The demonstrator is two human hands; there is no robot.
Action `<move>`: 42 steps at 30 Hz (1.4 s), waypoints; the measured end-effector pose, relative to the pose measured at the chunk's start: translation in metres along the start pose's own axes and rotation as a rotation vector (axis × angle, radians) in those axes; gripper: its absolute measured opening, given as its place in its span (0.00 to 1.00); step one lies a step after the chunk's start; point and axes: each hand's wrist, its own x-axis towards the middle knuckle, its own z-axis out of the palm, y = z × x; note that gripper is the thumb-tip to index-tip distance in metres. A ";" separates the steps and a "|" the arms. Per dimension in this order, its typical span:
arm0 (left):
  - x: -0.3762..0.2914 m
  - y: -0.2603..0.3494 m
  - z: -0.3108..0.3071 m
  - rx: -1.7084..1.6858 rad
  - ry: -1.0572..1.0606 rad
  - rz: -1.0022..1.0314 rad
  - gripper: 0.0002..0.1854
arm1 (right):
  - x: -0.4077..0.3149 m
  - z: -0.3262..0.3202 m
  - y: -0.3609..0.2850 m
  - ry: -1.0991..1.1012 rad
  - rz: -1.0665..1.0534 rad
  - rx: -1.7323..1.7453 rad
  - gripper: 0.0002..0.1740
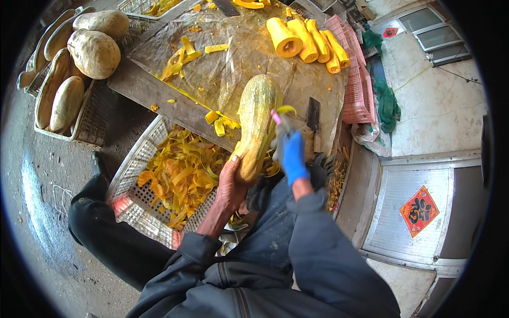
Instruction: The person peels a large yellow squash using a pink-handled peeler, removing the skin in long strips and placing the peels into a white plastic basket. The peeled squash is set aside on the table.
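Note:
A long green-yellow squash (pixel 257 115) lies tilted in front of me, its far end over the covered table (pixel 238 67). Around its near end my bare left hand (pixel 232 179) is wrapped, thumb on top. My right hand (pixel 291 149), in a blue and grey work glove, is at the squash's right side. It grips a peeler with a pink part (pixel 275 117), blurred and mostly hidden by the fingers. A curled strip of peel (pixel 287 108) stands out beside the tool. Just right of that hand, a cleaver (pixel 313 113) with a dark blade lies on the table.
Several peeled orange squash (pixel 284 37) lie at the table's far right, beside pink plastic crates (pixel 354 79). Below the table's left edge, a white plastic basket (pixel 137 145) holds peelings (pixel 187 171). Whole pale squash (pixel 94 53) fill crates at the far left. Peel scraps (pixel 179 61) litter the tabletop.

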 end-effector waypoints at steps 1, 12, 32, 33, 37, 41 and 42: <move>0.000 0.000 0.000 -0.030 -0.002 0.013 0.37 | -0.027 0.005 0.007 -0.035 0.001 0.036 0.21; 0.000 0.012 -0.007 -0.067 -0.037 -0.023 0.39 | -0.155 -0.002 0.026 -0.112 -0.017 0.509 0.27; -0.005 -0.005 0.004 -0.158 -0.155 0.017 0.39 | -0.115 0.040 0.038 0.008 -0.259 -0.216 0.21; -0.005 -0.001 0.003 -0.153 -0.019 0.004 0.38 | -0.133 0.039 0.043 -0.074 -0.154 -0.209 0.22; -0.008 0.003 -0.003 -0.015 0.029 -0.022 0.37 | -0.182 0.028 0.042 -0.207 -0.158 -0.097 0.23; -0.001 -0.001 -0.005 -0.042 -0.154 0.056 0.38 | -0.114 -0.009 0.015 -0.108 -0.188 0.244 0.23; 0.000 -0.002 -0.006 -0.017 -0.104 0.037 0.38 | -0.076 -0.016 0.007 -0.056 -0.189 0.232 0.25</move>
